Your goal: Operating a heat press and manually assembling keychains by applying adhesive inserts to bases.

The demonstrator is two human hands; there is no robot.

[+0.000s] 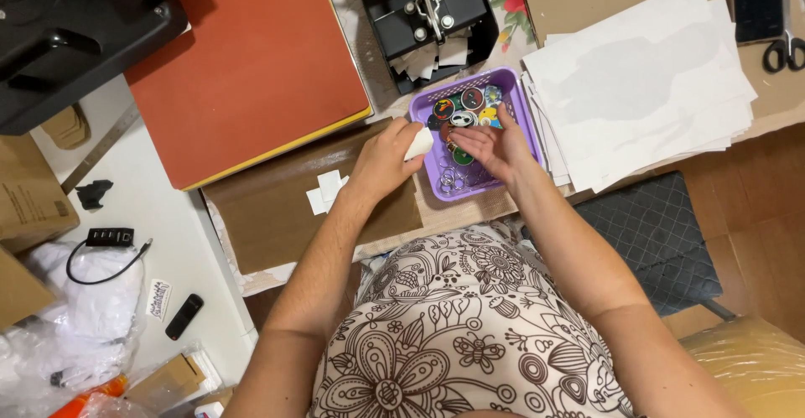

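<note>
Orange-red press pad [251, 66] occupies the upper bench, a stack of white sheets [637, 83] to its right. Between them sits a purple basket [518, 108] of round printed badges [463, 109] and metal rings. Left hand [381, 165] — fingers pinched on a small white paper piece [420, 143] at the basket's left rim. Right hand [495, 148] — fingers loosely spread, palm up over the basket, holding nothing visible.

Brown cardboard box [29, 196] far left; small white label [158, 299] below.
</note>
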